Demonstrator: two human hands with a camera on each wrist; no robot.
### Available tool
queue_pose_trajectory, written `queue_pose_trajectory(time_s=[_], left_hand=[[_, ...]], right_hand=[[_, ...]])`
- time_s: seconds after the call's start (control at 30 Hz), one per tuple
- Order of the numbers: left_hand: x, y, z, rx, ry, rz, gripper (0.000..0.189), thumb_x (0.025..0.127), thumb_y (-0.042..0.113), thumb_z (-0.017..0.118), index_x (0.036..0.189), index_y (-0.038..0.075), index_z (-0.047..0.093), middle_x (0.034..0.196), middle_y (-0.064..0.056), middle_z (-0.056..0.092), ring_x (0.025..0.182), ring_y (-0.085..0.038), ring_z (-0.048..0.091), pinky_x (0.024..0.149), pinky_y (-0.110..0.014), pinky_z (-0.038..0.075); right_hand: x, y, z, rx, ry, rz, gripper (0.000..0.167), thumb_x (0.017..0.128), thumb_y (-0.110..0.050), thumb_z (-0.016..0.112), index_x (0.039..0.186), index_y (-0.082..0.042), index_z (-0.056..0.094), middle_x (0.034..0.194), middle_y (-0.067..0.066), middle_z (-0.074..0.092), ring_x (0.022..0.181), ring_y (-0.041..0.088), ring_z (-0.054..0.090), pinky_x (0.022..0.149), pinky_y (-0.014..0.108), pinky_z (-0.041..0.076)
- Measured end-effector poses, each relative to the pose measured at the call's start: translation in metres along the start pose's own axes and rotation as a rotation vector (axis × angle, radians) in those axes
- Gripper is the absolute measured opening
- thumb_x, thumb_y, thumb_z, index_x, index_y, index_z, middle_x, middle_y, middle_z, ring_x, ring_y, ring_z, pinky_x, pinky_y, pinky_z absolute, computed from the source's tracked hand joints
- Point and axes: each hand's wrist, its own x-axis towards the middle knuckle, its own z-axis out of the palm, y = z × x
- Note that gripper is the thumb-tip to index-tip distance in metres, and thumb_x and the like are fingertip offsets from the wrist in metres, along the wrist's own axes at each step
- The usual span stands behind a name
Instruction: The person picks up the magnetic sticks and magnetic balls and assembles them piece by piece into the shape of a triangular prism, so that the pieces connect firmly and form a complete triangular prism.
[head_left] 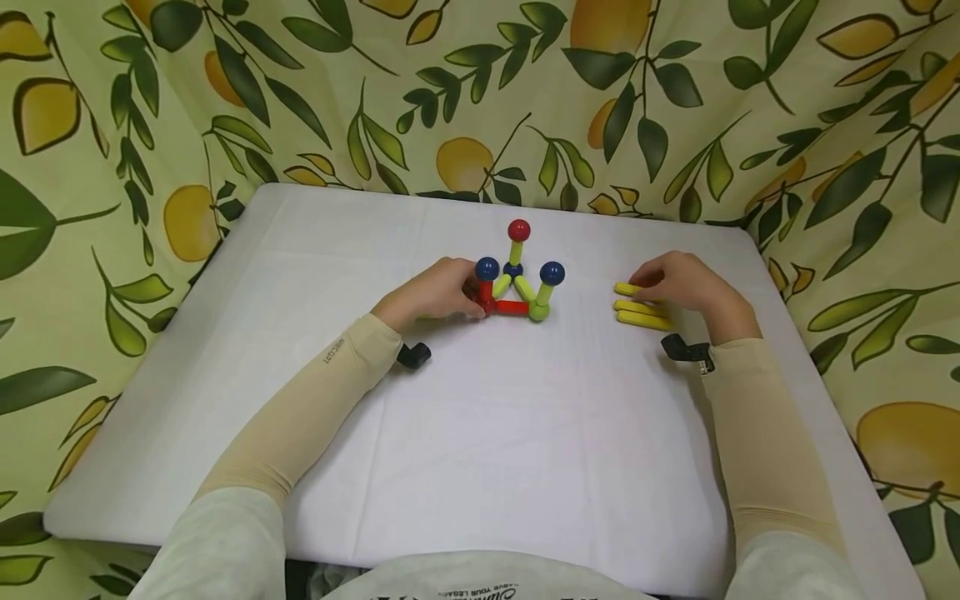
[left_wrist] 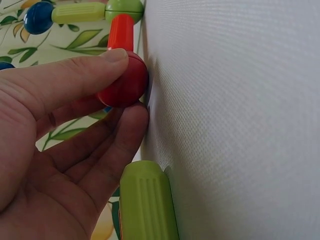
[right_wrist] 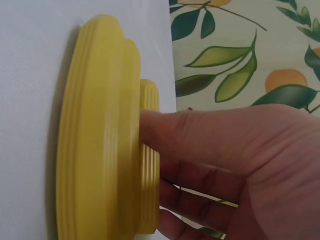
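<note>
A frame of magnetic sticks and balls stands on the table. Its base has a red stick [head_left: 512,307], a green ball [head_left: 538,310] and two lime sticks meeting at the back; three uprights carry two blue balls and one red ball [head_left: 519,230]. My left hand [head_left: 442,287] pinches the red ball [left_wrist: 125,87] at the base's left corner between thumb and fingers. Beside its fingers lies a loose green stick [left_wrist: 147,200], mostly covered in the head view. On the right, my right hand [head_left: 686,283] pinches the farthest yellow stick [right_wrist: 149,200] of a small side-by-side group.
Two more yellow sticks [head_left: 643,319] lie just nearer than the pinched one. A white cloth covers the table [head_left: 487,450]. Leaf-and-fruit patterned curtain [head_left: 465,100] hangs along the table's back and sides. Black wrist cameras [head_left: 414,356] sit below each hand.
</note>
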Motion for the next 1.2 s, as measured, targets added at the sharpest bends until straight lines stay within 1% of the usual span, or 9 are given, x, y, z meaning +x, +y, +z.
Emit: queue_pose_trajectory(time_s=[0.13,0.23,0.5,0.67,0.77,0.9,1.07,1.2], left_hand=[[-0.0006,-0.0003,-0.0002,0.009,0.0,0.006,0.041,0.09,0.013,0.091,0.124,0.003,0.071,0.107,-0.009,0.074,0.098,-0.026,0.067,0.097,-0.038,0.055],[-0.0004,-0.0004,-0.0003,0.013,0.004,0.006,0.041,0.09,0.014,0.091,0.124,0.003,0.071,0.108,-0.009,0.074,0.099,-0.027,0.066,0.097,-0.038,0.055],[-0.0009,0.0009,-0.0016,0.005,0.005,0.001,0.04,0.09,0.013,0.091,0.123,0.003,0.071,0.106,-0.01,0.074,0.098,-0.027,0.066,0.096,-0.038,0.055],[-0.0019,0.0021,-0.0014,-0.001,-0.001,0.001,0.04,0.09,0.013,0.091,0.123,0.002,0.071,0.107,-0.01,0.074,0.098,-0.028,0.066,0.096,-0.038,0.055],[-0.0021,0.0029,-0.0017,-0.002,-0.002,0.002,0.04,0.09,0.012,0.091,0.124,0.002,0.071,0.107,-0.01,0.074,0.098,-0.028,0.066,0.096,-0.038,0.055],[-0.0024,0.0034,-0.0019,0.0,0.001,0.006,0.04,0.09,0.012,0.091,0.124,0.002,0.071,0.107,-0.011,0.074,0.098,-0.028,0.066,0.096,-0.038,0.055],[-0.0029,0.0036,-0.002,-0.001,0.003,0.0,0.04,0.091,0.013,0.091,0.124,0.002,0.071,0.107,-0.01,0.074,0.098,-0.027,0.066,0.096,-0.038,0.055],[-0.0029,0.0017,0.0,-0.009,0.005,-0.003,0.039,0.091,0.012,0.091,0.123,0.002,0.071,0.107,-0.01,0.074,0.098,-0.027,0.066,0.096,-0.038,0.055]], right_hand=[[0.0031,-0.0028,0.0034,-0.021,0.008,-0.004,0.032,0.101,-0.017,0.078,0.127,0.002,0.075,0.125,0.022,0.072,0.118,0.04,0.06,0.105,0.063,0.046],[0.0048,-0.0036,0.0044,-0.034,0.016,0.002,0.029,0.102,-0.016,0.077,0.125,0.001,0.076,0.121,0.021,0.073,0.114,0.04,0.06,0.103,0.062,0.047],[0.0044,-0.0076,0.0044,-0.06,0.02,0.024,0.028,0.102,-0.015,0.075,0.124,0.002,0.077,0.12,0.021,0.074,0.114,0.041,0.06,0.103,0.063,0.048],[0.0036,-0.0061,0.0059,-0.071,0.022,0.032,0.03,0.102,-0.015,0.076,0.126,0.002,0.077,0.126,0.024,0.072,0.12,0.042,0.059,0.108,0.065,0.045],[0.003,-0.0054,0.0062,-0.076,0.038,0.023,0.032,0.101,-0.015,0.078,0.127,0.004,0.077,0.129,0.026,0.07,0.121,0.043,0.059,0.108,0.064,0.046],[0.0022,-0.0042,0.0055,-0.076,0.052,0.012,0.034,0.101,-0.016,0.078,0.127,0.005,0.076,0.129,0.027,0.07,0.118,0.043,0.061,0.104,0.063,0.048],[0.0029,-0.0024,0.0058,-0.059,0.067,0.027,0.033,0.101,-0.019,0.076,0.126,0.003,0.077,0.124,0.024,0.073,0.112,0.039,0.063,0.1,0.06,0.05],[0.0025,-0.002,0.0048,-0.034,0.098,0.026,0.039,0.103,-0.025,0.074,0.13,0.003,0.074,0.125,0.024,0.072,0.113,0.039,0.063,0.1,0.061,0.05]])
